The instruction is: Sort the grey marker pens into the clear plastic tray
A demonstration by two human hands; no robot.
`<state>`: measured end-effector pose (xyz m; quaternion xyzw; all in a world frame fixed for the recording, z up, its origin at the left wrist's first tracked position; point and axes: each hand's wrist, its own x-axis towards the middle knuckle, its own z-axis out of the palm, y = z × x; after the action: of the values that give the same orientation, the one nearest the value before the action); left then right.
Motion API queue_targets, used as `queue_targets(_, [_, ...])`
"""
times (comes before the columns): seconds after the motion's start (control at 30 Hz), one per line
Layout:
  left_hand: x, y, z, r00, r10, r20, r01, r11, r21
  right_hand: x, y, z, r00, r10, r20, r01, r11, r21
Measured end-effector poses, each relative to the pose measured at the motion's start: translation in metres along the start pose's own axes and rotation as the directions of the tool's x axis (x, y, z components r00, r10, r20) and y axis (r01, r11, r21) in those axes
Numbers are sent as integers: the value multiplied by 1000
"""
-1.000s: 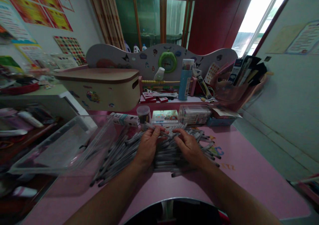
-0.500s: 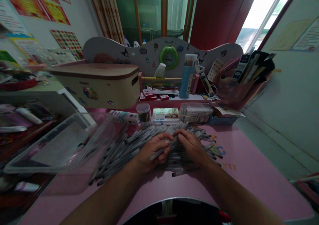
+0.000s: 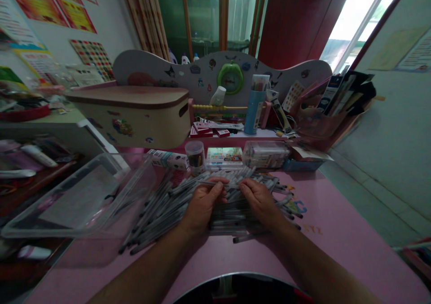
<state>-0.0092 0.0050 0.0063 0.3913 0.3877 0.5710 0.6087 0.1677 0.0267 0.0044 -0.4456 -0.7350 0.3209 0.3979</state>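
A big heap of grey pens lies spread over the pink desk. My left hand rests on the middle of the heap, fingers curled round a few pens. My right hand sits just to its right, fingers closed on the same bundle of pens. The two hands nearly touch at the fingertips. A clear plastic tray stands tilted at the left edge of the heap.
Behind the heap stand a small round jar, a flat printed box and a clear case. Further back are a beige storage box, a blue pen cup and a green clock. Cluttered shelves fill the left side.
Both hands have shifted slightly over the heap, regripping pens; the left fingers closed more tightly and the hands moved a little closer together. The view tilted slightly.
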Motion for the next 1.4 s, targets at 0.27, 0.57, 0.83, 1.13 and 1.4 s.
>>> queue_targets(0.27, [1, -3, -1, 998, -54, -16, 52, 994, -92, 0, 2, 3, 1000, -16, -2, 16, 1000, -18])
queue_targets(0.57, [3, -3, -2, 996, -67, -61, 57, 988, -141, -8, -3, 1, 999, -51, -9, 51, 995, 85])
queue_targets(0.83, [2, -6, -3, 997, -43, -59, 36, 992, -123, -5, -1, 2, 994, -106, 18, 106, 994, -32])
queue_targets(1.13, [2, -5, -3, 999, -35, -41, 29, 991, -132, -6, -4, 2, 995, -96, 17, 96, 995, -7])
queue_targets(1.4, [0, -4, -4, 998, -21, -57, 13, 992, -123, -9, -6, 2, 996, -86, 6, 85, 990, 112])
